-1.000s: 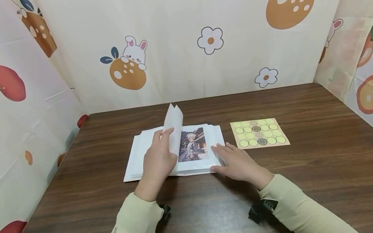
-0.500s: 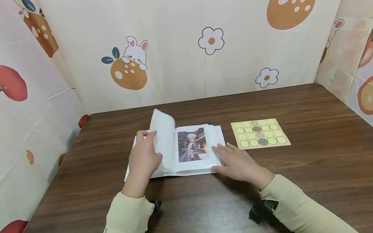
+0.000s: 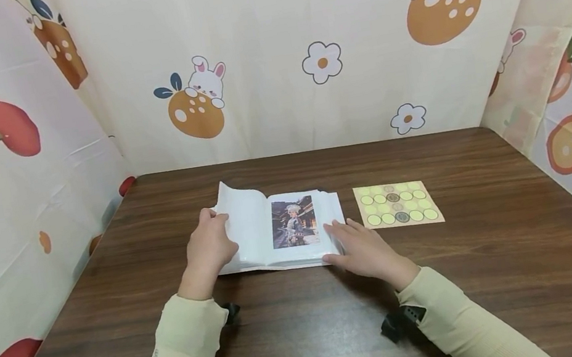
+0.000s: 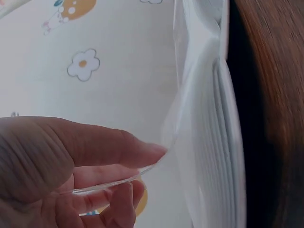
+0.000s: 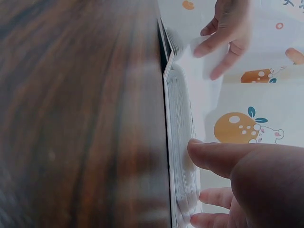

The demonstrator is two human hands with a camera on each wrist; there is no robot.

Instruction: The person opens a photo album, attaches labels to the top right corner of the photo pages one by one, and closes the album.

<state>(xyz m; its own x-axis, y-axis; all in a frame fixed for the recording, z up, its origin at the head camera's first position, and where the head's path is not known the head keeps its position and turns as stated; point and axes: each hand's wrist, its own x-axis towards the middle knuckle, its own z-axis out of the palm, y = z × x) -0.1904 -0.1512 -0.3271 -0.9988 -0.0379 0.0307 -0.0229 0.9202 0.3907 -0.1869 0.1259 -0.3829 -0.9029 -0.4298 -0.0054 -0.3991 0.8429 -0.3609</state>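
A white photo album (image 3: 329, 212) lies open on the brown table. Its right-hand page shows a photo (image 3: 293, 222) of a figure in a white hat. My left hand (image 3: 207, 247) pinches the outer edge of a turned page (image 3: 243, 213), whose far corner stands raised over the left side. In the left wrist view the clear page edge passes between my thumb (image 4: 137, 151) and fingers. At the album's right edge rests my right hand (image 3: 368, 253), its thumb and fingertips touching the page stack (image 5: 180, 137) and holding no page apart.
A sheet of round yellow-green stickers (image 3: 398, 204), a few of them dark, lies just right of the album. Patterned curtains (image 3: 273, 99) close off the back and both sides of the table (image 3: 309, 324).
My left hand has moved left with the page, swinging it from near upright down towards the album's left side. My right hand has stayed at the right edge.
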